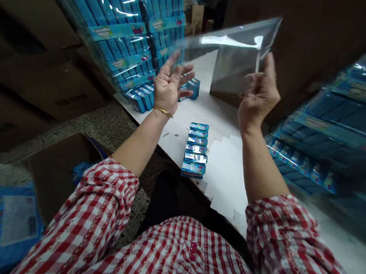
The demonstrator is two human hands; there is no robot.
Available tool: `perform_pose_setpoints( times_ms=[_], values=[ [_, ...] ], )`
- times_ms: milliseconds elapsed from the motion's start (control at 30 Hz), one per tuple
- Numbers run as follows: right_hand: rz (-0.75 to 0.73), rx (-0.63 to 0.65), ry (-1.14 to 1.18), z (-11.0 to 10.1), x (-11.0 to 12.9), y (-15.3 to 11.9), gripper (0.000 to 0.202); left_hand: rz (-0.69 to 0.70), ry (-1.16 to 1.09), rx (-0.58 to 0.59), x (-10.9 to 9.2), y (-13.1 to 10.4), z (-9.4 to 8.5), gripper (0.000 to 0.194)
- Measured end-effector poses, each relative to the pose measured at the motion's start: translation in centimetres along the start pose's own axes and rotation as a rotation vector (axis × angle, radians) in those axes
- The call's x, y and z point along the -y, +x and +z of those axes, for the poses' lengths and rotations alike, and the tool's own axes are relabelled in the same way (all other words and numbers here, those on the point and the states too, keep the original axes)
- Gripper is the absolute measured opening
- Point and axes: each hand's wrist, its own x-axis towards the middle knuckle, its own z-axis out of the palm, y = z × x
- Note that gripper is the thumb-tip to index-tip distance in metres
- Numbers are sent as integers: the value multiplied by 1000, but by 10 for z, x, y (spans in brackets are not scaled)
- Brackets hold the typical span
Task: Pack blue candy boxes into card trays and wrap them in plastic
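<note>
A clear, shiny plastic bag (230, 44) is held up above the table, stretched between my two hands. My right hand (259, 92) grips its right side between thumb and fingers. My left hand (169, 84) is at the bag's left end, palm turned up and fingers spread; blur hides how far the fingers touch the plastic. Below the hands, a row of several small blue packets (196, 149) stands on the white table (203, 109). More small blue boxes (192, 89) show just behind my left hand.
Tall wrapped stacks of blue candy packs stand at the left (121, 36) and right (338, 106). White card sheets (227, 173) lie on the table's near part. A cardboard box (61, 170) and a blue printed bag (4, 224) are at lower left. Brown cartons (43, 73) rise behind.
</note>
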Motion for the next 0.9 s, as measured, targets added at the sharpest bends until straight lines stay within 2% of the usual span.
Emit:
perform_pose_setpoints(
  times_ms=[33, 100, 167, 233, 267, 333, 400, 533, 667, 767, 900],
  values=[
    [58, -84, 78, 5, -4, 2, 54, 31, -28, 22, 0, 0, 0, 38],
    [296, -168, 195, 22, -21, -3, 53, -63, -86, 30, 19, 2, -2, 38],
    [613, -100, 281, 45, -45, -16, 32, -322, -113, -36, 60, 6, -8, 28],
    [868, -15, 373, 67, -72, -34, 11, -462, -98, -111, 107, 9, -16, 22],
    [938, 15, 402, 76, -85, -44, 5, -506, -62, -144, 129, 9, -20, 21],
    [983, 70, 389, 88, -104, -63, 7, -553, -8, -190, 162, 4, -26, 23],
    [961, 117, 316, 92, -113, -81, 10, -538, 130, -190, 180, -5, -31, 27],
    [844, 154, 194, 94, -108, -117, 7, -398, 472, -129, 190, -29, -39, 31],
    [776, 79, 35, 99, -95, -138, 25, -354, 637, -147, 193, -39, -43, 33],
    [821, 53, 24, 102, -89, -142, 35, -392, 581, -220, 194, -42, -46, 34],
    [908, 117, 100, 97, -83, -155, 38, -438, 460, -254, 195, -60, -52, 37]
  ],
)
